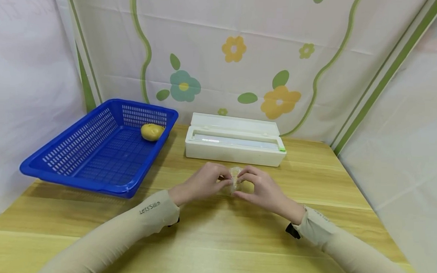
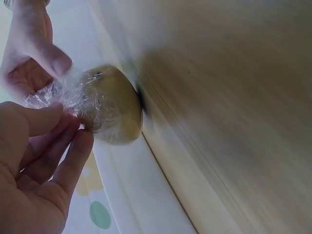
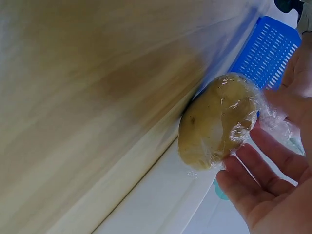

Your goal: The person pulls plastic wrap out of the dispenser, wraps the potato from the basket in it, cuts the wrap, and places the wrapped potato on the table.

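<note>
1. So there's a potato (image 3: pixel 209 126) sitting down at the wooden table (image 1: pixel 213 250), right between the person's two hands and just in front of a white box (image 1: pixel 236 153).
2. Clear, crinkly plastic wrap (image 2: pixel 73 95) is around it, bunched up into a loose tuft on the side facing the person.
3. Left hand (image 1: pixel 211 180): thumb and fingertips are pinching that bunched wrap, fingers bent.
4. Right hand (image 1: pixel 263 189): also pinching at the gathered wrap, thumb on one side and bent fingers on the other, its fingertips right up against the potato.
5. The white box is long, with its lid (image 1: pixel 235 124) tipped up at the back and a little green piece (image 1: pixel 282 149) at its right end.
6. Off to the left there's a blue basket (image 1: pixel 111 154) with slotted sides, and a second potato (image 1: pixel 152 132) lies in it against the right wall.
7. Behind everything hangs a pale curtain (image 1: pixel 208 30) with orange and teal flowers. Beige sleeves (image 1: pixel 127 222) on the person, btw, with lettering near the left cuff.
</note>
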Motion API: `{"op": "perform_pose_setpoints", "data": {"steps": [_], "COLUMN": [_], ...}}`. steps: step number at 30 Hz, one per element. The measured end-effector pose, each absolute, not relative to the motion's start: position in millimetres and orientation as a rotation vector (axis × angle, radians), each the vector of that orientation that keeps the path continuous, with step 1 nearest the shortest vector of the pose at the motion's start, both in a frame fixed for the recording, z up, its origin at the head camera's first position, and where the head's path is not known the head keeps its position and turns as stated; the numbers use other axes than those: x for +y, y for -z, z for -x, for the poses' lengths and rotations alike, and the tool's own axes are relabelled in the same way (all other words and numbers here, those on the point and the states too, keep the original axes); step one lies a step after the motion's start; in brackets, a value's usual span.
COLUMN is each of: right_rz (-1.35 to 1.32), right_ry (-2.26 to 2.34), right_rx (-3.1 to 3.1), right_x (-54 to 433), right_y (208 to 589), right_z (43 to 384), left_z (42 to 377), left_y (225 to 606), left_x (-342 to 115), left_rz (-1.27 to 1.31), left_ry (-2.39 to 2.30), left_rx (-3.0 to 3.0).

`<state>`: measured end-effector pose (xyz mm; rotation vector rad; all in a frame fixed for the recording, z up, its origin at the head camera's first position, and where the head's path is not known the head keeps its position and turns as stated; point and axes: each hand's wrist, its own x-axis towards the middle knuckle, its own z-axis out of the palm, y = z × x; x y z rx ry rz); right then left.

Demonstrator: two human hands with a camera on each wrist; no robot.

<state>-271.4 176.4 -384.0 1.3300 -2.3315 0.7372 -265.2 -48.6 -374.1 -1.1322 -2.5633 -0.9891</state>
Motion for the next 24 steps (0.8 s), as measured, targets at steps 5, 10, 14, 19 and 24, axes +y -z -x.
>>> {"op": "perform_pose_setpoints", "data": {"steps": [5, 10, 14, 19, 24], "right_rz": [-1.253, -1.227, -1.240, -1.270, -1.263], "right_ry": [-0.794, -0.851, -0.839, -0.831, -0.848], "right_rx": [-2.360, -2.352, -2.312, -2.260, -2.258], "right_x": [173.9, 173.4, 174.2, 174.4, 173.5], "right_y": [384.3, 385.0, 384.6, 385.0, 384.2], "right_z": [270.8, 273.5, 275.6, 278.0, 283.2], "left_z": [266.5, 268.7, 269.1, 268.3, 270.7], "left_y": [374.9, 378.7, 380.8, 381.3, 380.8], "left_x": [-43.5, -40.4, -40.2, -41.7, -43.2], "left_rz": [1.089, 0.989, 0.913, 0.930, 1.008], "left_ry": [0.987, 1.125, 1.230, 1.239, 1.134], "left_rx": [-2.549, -2.528, -2.520, -2.540, -2.569]}}
